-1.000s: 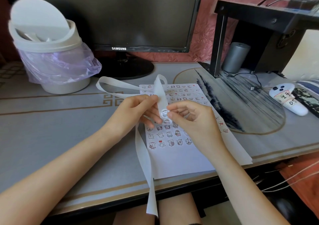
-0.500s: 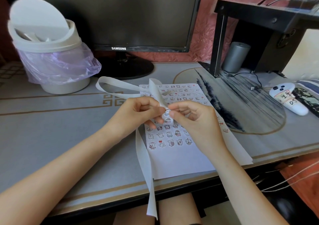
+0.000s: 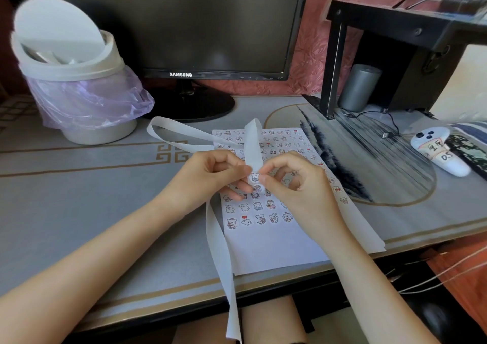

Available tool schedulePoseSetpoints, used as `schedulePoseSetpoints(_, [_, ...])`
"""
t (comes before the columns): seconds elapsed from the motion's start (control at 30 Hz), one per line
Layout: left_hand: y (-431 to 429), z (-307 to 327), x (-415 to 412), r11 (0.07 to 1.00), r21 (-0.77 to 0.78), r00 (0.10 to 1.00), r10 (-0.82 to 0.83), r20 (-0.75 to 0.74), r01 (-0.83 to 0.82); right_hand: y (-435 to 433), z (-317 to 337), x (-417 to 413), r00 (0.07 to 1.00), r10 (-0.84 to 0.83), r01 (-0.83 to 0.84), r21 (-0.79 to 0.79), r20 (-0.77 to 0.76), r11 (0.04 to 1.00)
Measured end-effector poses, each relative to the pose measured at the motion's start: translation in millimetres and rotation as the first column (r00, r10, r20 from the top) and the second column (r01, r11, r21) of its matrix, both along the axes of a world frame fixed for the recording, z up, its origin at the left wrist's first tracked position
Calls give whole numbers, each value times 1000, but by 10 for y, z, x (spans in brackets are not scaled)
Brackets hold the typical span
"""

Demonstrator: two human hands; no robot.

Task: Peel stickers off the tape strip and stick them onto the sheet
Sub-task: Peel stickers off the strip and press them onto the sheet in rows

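Pinching the tape strip with the left hand, pinching a sticker on it with the right hand, above the sheet on the bench.

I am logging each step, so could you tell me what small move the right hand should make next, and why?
The right hand should probably draw the small round cartoon sticker off the long white tape strip, which the left hand pinches beside it. The sticker looks unpeeled, and the white paper sheet below has bare room.
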State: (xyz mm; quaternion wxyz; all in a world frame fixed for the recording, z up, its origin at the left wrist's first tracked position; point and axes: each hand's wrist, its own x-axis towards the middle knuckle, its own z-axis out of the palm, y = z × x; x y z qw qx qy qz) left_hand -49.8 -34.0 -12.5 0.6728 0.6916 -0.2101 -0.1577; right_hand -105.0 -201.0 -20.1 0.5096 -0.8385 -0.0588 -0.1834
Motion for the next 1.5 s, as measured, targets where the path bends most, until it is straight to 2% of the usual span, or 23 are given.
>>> schedulePoseSetpoints(0.07, [-1,-1,-1,1000,13,1000,6,0,-6,-8,1,-21,1000,-14,15,-62,26,998])
schedulePoseSetpoints(0.13, [3,-2,-2,999,28,1000,16,3,-16,-13,19,-51,1000,-4,6,-59,29,998])
schedulePoseSetpoints(0.27, [14,-3,7,996,83,999,33,36,-36,-76,81,-117,998,28,-22,121,-51,992])
schedulePoseSetpoints(0.33, [13,-8,4,991,123,998,37,52,-43,-188,93,-135,997,-23,38,200,-79,979])
schedulePoseSetpoints(0.43, [3,-23,-12,983,176,997,35,70,-46,-420,115,-178,980,-88,128,225,-177,966])
schedulePoseSetpoints(0.63, [5,-40,-12,969,242,996,30,79,-49,-861,98,-311,922,-150,198,103,-357,975])
schedulePoseSetpoints(0.8, [0,-38,-15,964,259,996,41,76,-60,-1003,107,-382,872,-133,154,5,-472,988])
schedulePoseSetpoints(1.5, [-2,-27,-24,960,272,996,48,70,-65,-1066,50,-356,874,-146,147,-33,-464,989])
